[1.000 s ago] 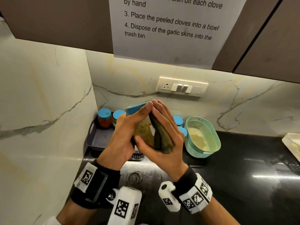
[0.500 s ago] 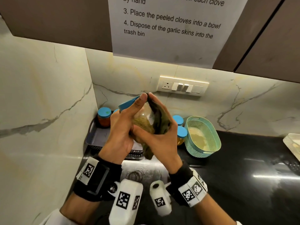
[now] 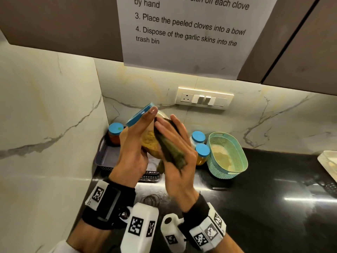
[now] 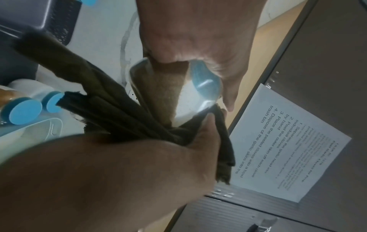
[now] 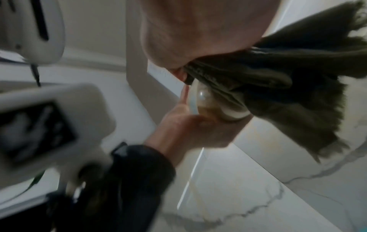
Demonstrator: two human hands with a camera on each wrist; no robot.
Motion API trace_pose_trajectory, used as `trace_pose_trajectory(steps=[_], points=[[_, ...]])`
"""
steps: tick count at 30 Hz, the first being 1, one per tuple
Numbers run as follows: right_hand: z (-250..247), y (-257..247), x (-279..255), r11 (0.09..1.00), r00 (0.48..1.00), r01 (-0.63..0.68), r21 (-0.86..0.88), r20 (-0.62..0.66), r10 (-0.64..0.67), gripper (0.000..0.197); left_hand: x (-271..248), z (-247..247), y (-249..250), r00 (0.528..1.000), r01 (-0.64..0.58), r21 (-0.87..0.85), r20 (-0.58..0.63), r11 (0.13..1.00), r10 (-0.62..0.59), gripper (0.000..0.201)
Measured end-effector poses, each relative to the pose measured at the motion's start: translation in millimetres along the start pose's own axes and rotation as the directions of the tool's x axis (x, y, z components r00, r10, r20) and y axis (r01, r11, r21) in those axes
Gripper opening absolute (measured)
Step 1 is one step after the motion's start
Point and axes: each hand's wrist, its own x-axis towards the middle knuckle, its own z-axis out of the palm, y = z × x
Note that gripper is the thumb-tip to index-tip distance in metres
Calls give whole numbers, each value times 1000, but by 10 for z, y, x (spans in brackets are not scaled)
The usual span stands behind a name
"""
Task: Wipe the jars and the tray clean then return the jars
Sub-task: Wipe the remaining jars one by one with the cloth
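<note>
Left hand (image 3: 134, 143) grips; right hand (image 3: 176, 152) presses, fingers (image 3: 179, 125) extended.

Paper sheet (image 3: 191, 31) reads "3. Place the peeled cloves into a bowl".

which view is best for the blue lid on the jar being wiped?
Left wrist: the blue lid shows its face, lit and close, beneath the left hand. Head shows it edge-on only, behind the left fingers. In right wrist I can't make it out.

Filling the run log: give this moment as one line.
step: wiping jar | left hand: grips tilted blue-lidded clear jar | right hand: presses dark green cloth on it | grey tray: one orange jar inside
</note>
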Motion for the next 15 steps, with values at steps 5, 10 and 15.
trace_pose_trajectory(steps=[5, 10, 15], points=[[-108, -118, 349, 744, 841, -505, 437, 54, 539, 33, -29, -56, -49, 998, -40, 36, 49, 999, 39, 104], [-240, -30, 492, 405, 595, -760, 508, 292, 749, 46, 44, -120, -37, 989, -40, -3, 144, 999, 40, 123], [-135, -167, 285, 509, 674, -718, 475, 293, 678, 34, 182, -188, 101, 966, -17, 127, 257, 992, -17, 135]])
